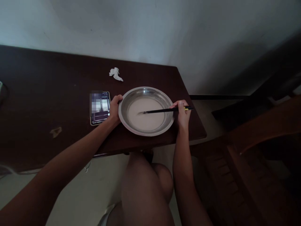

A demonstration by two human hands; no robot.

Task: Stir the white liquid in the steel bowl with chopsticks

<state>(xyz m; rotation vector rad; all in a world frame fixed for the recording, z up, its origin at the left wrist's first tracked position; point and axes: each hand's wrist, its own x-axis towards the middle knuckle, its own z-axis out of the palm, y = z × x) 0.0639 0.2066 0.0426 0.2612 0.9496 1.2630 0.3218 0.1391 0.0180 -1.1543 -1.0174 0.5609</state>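
A round metal basin [123, 121] rests near the front edge of the dark table, with a pale, milky liquid [147, 121] in it. My left hand [115, 106] grips the basin's left rim, thumb over the top; its other fingers are hidden behind the wall. Held in my right hand [182, 113] are black chopsticks [164, 110] with gold bands near the upper end. Their tips dip into the liquid near the middle. My right hand is closed and sits right beside the basin's right rim.
A phone [100, 117] lies on the table [30, 94] left of the basin. Behind it is a crumpled white tissue [115, 74]. A light-coloured patch [55, 131] marks the tabletop further left. The wall [145, 31] backs the table, and a wooden chair [235, 153] stands at right.
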